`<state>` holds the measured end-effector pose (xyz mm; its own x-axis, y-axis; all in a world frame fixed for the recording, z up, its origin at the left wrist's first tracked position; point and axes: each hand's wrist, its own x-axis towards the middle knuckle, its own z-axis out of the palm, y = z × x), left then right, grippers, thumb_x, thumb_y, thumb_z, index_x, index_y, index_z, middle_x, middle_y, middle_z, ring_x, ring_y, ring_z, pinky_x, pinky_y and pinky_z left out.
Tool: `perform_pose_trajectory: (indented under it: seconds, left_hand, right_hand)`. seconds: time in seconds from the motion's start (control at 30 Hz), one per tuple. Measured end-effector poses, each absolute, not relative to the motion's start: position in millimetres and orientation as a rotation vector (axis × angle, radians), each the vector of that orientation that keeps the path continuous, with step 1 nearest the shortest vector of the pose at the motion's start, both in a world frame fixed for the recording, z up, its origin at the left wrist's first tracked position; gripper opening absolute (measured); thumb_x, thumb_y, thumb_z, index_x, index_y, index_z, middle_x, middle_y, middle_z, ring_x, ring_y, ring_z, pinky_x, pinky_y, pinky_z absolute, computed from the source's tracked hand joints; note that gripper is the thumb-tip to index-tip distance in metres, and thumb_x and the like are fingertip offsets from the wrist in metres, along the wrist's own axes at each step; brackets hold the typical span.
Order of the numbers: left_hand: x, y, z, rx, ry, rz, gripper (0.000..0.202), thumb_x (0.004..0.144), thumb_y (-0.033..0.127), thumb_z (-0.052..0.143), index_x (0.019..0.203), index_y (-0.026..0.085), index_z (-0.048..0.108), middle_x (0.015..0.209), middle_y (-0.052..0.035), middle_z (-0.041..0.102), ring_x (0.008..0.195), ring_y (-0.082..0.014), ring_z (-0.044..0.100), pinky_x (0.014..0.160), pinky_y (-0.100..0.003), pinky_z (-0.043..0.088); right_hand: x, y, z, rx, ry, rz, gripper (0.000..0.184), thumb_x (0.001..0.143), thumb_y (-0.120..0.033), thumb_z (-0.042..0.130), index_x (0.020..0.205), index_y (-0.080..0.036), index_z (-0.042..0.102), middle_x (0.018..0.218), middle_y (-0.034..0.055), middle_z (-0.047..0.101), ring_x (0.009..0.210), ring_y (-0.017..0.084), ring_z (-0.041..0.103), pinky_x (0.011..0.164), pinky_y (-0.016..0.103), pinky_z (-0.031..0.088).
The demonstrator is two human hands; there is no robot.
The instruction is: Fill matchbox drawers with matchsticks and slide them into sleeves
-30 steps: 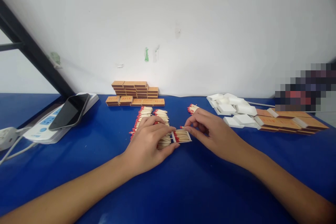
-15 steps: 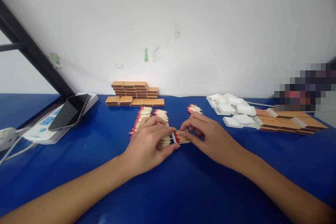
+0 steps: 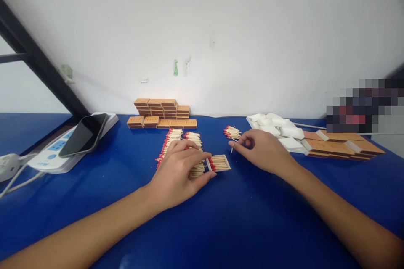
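A small white matchbox tray [image 3: 229, 167] lies on the table with red-tipped matches [image 3: 219, 162] inside. My left hand [image 3: 179, 166] holds the tray's left end between thumb and index finger. Its other fingers rest over two long rows of matches [image 3: 173, 135], covering part of them. To the right of the tray, my right hand [image 3: 259, 149] is closed in a pinch on a single match [image 3: 232, 149]. Just beyond those fingertips is a small loose pile of matches [image 3: 232, 132].
Orange matchboxes [image 3: 158, 111] are stacked by the wall. White empty trays [image 3: 292, 145] and more orange matchbox sleeves [image 3: 334, 146] lie to the right. A phone [image 3: 83, 134] sits on a white power strip [image 3: 53, 155] at left, with cables. A blurred patch covers the far right.
My right hand has moved right and away from the tray, toward the small pile, and now pinches a match. The tray's contents are uncovered. My left hand stays put.
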<state>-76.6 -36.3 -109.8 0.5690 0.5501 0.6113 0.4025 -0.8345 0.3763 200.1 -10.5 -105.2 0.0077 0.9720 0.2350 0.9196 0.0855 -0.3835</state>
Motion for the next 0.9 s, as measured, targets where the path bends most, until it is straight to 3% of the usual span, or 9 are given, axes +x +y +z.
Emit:
perform_pose_trajectory:
  seconds: [0.23,0.6,0.9]
  left_hand:
    - [-75.7,-35.5,-109.8,2.602,0.796,1.102,0.040,0.087,0.016,0.092,0.120,0.017,0.070,0.103,-0.0006,0.069,0.108,-0.0251,0.056,0.097,-0.041,0.042]
    - [-75.9,-36.9,-109.4,2.596,0.792,1.102,0.038,0.090,0.019,0.089,0.122,0.018,0.070,0.104,-0.0020,0.069,0.107,-0.0264,0.057,0.098,-0.042,0.041]
    - [-77.2,-37.2,-108.7,2.608,0.819,1.100,0.037,0.088,0.018,0.090,0.120,0.018,0.071,0.102,-0.0014,0.069,0.107,-0.0261,0.057,0.097,-0.041,0.040]
  right_hand:
    - [198.6,-10.9,-114.3,-1.712,-2.033,0.235,0.018,0.087,-0.039,0.061,0.079,-0.023,0.065,0.078,0.0026,0.066,0.069,0.019,0.058,0.063,0.032,0.042]
    - [210.8,-4.1,-118.5,-1.747,-2.024,0.112,0.021,0.091,-0.040,0.060,0.082,-0.022,0.065,0.077,0.0031,0.063,0.068,0.020,0.057,0.060,0.031,0.039]
    - [210.4,-9.6,-114.5,-1.491,-2.174,0.198,0.018,0.101,-0.034,0.053,0.090,-0.021,0.060,0.086,0.0035,0.061,0.070,0.017,0.055,0.065,0.031,0.041]
